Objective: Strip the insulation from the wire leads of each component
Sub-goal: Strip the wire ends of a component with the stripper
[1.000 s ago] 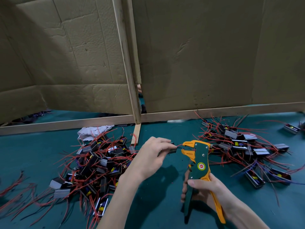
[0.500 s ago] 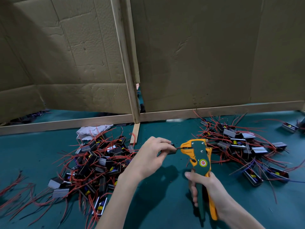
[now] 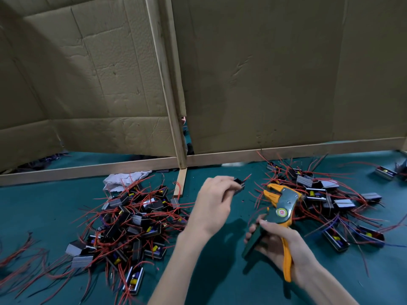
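Note:
My left hand (image 3: 214, 201) pinches a small black component (image 3: 239, 186) above the green table, its red lead sticking up to the right, clear of the tool. My right hand (image 3: 279, 243) grips the handles of an orange and green wire stripper (image 3: 278, 209), whose jaws point up and left, a short gap from the component. A tangled pile of black components with red wires (image 3: 132, 219) lies left of my left arm. A second pile of components (image 3: 326, 194) lies right of the stripper.
Cardboard walls on a wooden frame (image 3: 176, 106) close off the back of the green table (image 3: 220, 271). A crumpled white cloth (image 3: 123, 181) lies behind the left pile. Loose red wires (image 3: 19, 256) trail at the far left. A single component (image 3: 385, 172) lies at far right.
The component's lead has come out of the stripper jaws. My left hand lifted it up and away. The stripper handles spread apart and the tool tilted right.

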`<state>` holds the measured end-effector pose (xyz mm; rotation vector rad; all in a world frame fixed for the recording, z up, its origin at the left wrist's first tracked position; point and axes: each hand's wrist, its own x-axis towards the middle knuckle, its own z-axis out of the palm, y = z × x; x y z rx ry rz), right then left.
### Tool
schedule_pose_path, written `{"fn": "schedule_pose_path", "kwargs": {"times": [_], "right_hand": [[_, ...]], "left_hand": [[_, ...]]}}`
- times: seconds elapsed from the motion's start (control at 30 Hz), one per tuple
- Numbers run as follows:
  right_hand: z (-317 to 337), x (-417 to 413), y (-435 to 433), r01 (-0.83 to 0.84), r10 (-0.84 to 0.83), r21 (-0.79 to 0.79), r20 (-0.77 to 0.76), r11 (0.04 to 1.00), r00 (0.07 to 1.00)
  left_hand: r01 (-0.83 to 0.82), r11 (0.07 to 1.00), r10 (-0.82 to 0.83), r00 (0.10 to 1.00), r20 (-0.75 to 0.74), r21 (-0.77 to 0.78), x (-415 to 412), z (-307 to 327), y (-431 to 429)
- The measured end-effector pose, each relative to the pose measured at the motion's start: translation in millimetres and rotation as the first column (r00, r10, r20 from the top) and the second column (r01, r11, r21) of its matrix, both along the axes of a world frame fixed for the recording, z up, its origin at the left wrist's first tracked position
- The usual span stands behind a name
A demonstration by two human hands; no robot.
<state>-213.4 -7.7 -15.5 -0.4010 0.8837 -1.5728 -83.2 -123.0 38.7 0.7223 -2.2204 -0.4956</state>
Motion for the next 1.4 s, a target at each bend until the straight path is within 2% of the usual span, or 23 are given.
{"fn": "schedule_pose_path", "kwargs": {"times": [0.13,0.2,0.3,0.37,0.43,0.5,0.53,0.57,0.6,0.67,0.77,0.87,1.07,1.13,1.2,1.27,1.4], "right_hand": [[-3.8,0.8,-1.3,-0.060,0.056,0.107,0.033,0.992,0.998],[-5.7,1.7,-2.0,-0.069,0.073,0.133,-0.018,0.989,0.997],[-7.1,0.3,-3.7,-0.062,0.073,0.151,-0.066,0.987,0.995],[-6.3,-0.7,-4.4,-0.073,0.078,0.144,-0.033,0.987,0.996],[-5.9,-1.6,-4.2,-0.085,0.083,0.132,0.014,0.988,0.996],[-7.5,-1.8,-4.0,-0.095,0.092,0.136,0.029,0.986,0.995],[-8.1,-1.6,-3.8,-0.100,0.097,0.140,0.026,0.985,0.995],[-8.8,-1.0,-3.7,-0.102,0.101,0.143,0.019,0.984,0.995],[-9.5,-0.5,-3.8,-0.103,0.104,0.146,0.005,0.984,0.995],[-10.1,-0.2,-3.8,-0.101,0.108,0.152,-0.036,0.983,0.994],[-10.3,0.2,-3.7,-0.097,0.108,0.148,-0.065,0.984,0.992],[-9.1,-0.6,-2.7,-0.089,0.099,0.145,-0.062,0.985,0.993],[-7.6,-3.4,-2.5,-0.066,0.074,0.146,-0.049,0.987,0.996],[-7.7,-4.1,-2.2,-0.069,0.076,0.150,-0.043,0.986,0.996],[-8.0,-4.7,-2.0,-0.074,0.080,0.150,-0.034,0.986,0.996],[-8.1,-4.8,-2.2,-0.077,0.083,0.147,-0.029,0.986,0.996],[-8.2,-4.5,-2.4,-0.082,0.089,0.141,-0.048,0.987,0.995]], "left_hand": [[0.045,0.999,-0.046,0.997,-0.062,-0.008,-67.6,20.0,15.3],[0.176,0.983,-0.175,0.984,-0.033,0.057,-102.8,30.3,23.2],[0.456,0.871,-0.472,0.880,0.054,0.185,-132.0,42.6,39.2],[0.485,0.851,-0.504,0.862,0.051,0.202,-129.0,46.1,39.0],[0.392,0.901,-0.402,0.915,0.022,0.185,-110.5,47.1,24.1],[0.141,0.977,-0.157,0.983,0.096,0.157,-82.4,43.2,-2.2],[-0.029,0.991,0.004,0.983,0.184,0.134,-66.0,39.6,-17.5],[-0.212,0.972,0.173,0.937,0.303,0.102,-48.4,34.0,-32.5],[-0.376,0.924,0.314,0.844,0.435,0.063,-30.5,27.6,-45.8],[-0.588,0.808,0.432,0.632,0.643,0.034,1.3,14.3,-65.2],[-0.689,0.725,0.420,0.457,0.784,0.013,32.1,-6.6,-83.3],[-0.667,0.744,0.409,0.396,0.822,-0.049,42.5,-21.5,-91.8],[-0.653,0.757,0.446,0.477,0.757,-0.035,34.4,-25.0,-86.7],[-0.622,0.783,0.434,0.561,0.705,0.012,31.9,-25.5,-83.5],[-0.582,0.806,0.429,0.699,0.572,0.106,30.8,-24.7,-79.7],[-0.558,0.808,0.474,0.806,0.355,0.188,31.1,-20.5,-73.0],[-0.436,0.833,0.473,0.881,-0.027,0.341,28.6,-15.7,-57.7]]}}
